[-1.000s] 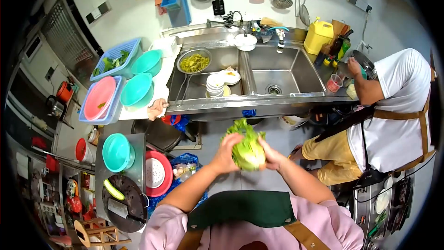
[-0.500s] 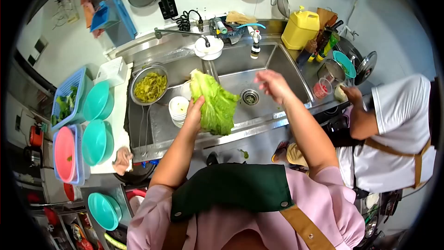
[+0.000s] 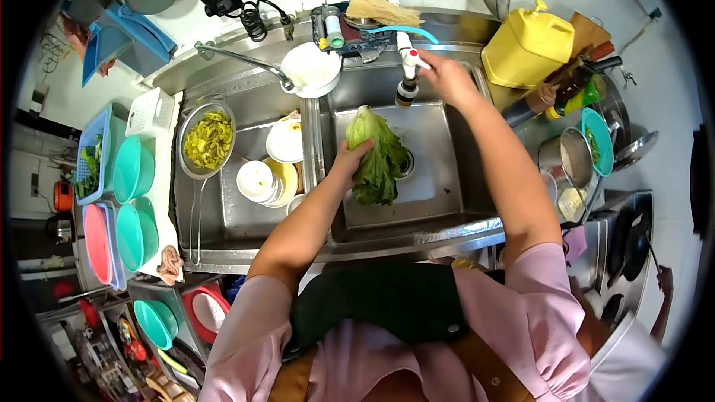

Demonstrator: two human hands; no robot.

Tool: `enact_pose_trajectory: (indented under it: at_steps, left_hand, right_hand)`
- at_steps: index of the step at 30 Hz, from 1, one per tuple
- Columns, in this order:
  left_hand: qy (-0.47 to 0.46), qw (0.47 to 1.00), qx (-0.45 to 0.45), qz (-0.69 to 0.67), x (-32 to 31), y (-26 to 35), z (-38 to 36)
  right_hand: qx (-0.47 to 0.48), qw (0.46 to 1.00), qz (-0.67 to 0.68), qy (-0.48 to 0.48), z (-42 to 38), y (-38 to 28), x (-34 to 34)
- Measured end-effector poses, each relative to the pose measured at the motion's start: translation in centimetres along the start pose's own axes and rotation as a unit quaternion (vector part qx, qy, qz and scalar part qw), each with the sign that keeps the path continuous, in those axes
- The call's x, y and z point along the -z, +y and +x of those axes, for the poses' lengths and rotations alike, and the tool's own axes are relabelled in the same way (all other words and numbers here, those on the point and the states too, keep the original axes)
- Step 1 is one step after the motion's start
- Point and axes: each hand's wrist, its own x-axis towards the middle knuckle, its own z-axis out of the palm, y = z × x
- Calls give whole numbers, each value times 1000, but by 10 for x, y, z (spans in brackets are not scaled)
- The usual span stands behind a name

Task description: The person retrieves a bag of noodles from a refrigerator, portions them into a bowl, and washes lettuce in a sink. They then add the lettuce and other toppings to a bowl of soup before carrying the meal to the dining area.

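Note:
My left hand (image 3: 353, 161) grips a head of lettuce (image 3: 380, 167) by its side and holds it over the right sink basin (image 3: 439, 193). The pale stem end points up toward the wall, and the green leaves hang toward me. Up at the back, my right hand (image 3: 445, 78) has its fingers closed on the lever of the white faucet (image 3: 407, 67). No water shows below the spout. Part of the drain (image 3: 407, 165) is hidden behind the leaves.
In the left basin are stacked white bowls (image 3: 257, 181), and a strainer of chopped yellow-green vegetables (image 3: 208, 140) rests at its left. A white pot (image 3: 311, 68) sits on the divider. Teal basins (image 3: 134, 169) line the left counter; a yellow jug (image 3: 527, 43) stands right. Another person's sleeve (image 3: 629, 365) shows at lower right.
The lettuce has moved right, from near the divider to over the right basin. My right hand has reached up to the faucet lever. The co-worker has shifted toward the lower right.

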Motion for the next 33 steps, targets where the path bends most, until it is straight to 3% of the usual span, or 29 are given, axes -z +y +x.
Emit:
enact_pose_trajectory:
  at_steps: [2,4,5,6,7,8,9,11,12,14,15,16,18,19,22,23,24,26,28,30,32,33]
  left_hand:
    - [80,995,29,49,-11,-5,11]
    - [80,995,40,36,-12,-15,30]
    - [91,994,38,39,-14,-19,37]
    - [101,993,35,42,-15,-22,43]
    - [107,993,36,39,-17,-25,49]
    - [117,990,52,50,-19,-28,54]
    - [126,988,68,63,-19,-30,59]
    - [101,992,62,32,-8,-39,77]
    - [70,996,56,2,-5,-44,82]
    - [104,991,77,14,-8,-35,70]
    - [73,996,40,41,-6,-32,66]
    - [42,997,2,68,-3,-33,62]
    - [65,996,-8,58,3,-33,62]
    - [93,994,21,48,7,-32,64]
    - [133,984,83,82,22,-35,66]
    - [97,990,87,46,26,-36,67]
    - [62,994,90,11,28,-35,67]
    - [26,993,113,-35,29,-35,68]
    - [-60,980,91,-165,15,-28,63]
    - [-82,968,97,-218,9,-22,66]
    - [106,991,70,-52,5,-14,64]
    - [164,986,17,3,-5,-8,61]
  right_hand:
    - [35,997,64,6,-4,16,11]
    - [-21,964,251,81,-19,46,-20]
    - [-113,953,255,118,-30,51,-40]
    - [-148,953,260,42,-45,84,-74]
    - [-238,924,286,-91,-57,89,-101]
    - [-323,865,364,-119,-64,67,-111]
    - [-315,841,427,-109,-70,69,-139]
    - [-199,933,294,-61,-63,72,-176]
    - [-201,931,297,-64,-55,74,-182]
    - [-143,973,148,-102,-40,80,-186]
    - [-113,956,257,-88,-37,75,-172]
    - [-114,955,259,-93,-35,81,-177]
    - [-93,899,378,-201,-22,96,-182]
    - [-50,913,335,-227,-17,93,-169]
    - [-88,901,293,-307,-9,99,-159]
    - [-7,902,357,-244,-8,110,-165]
    - [-7,901,357,-244,-8,106,-160]
    - [-199,852,439,-205,-12,95,-151]
    - [-202,830,470,-224,-15,79,-169]
    - [-206,805,499,-244,-15,71,-177]
    - [-216,804,491,-256,-16,67,-176]
    - [-207,784,511,-284,-13,53,-152]
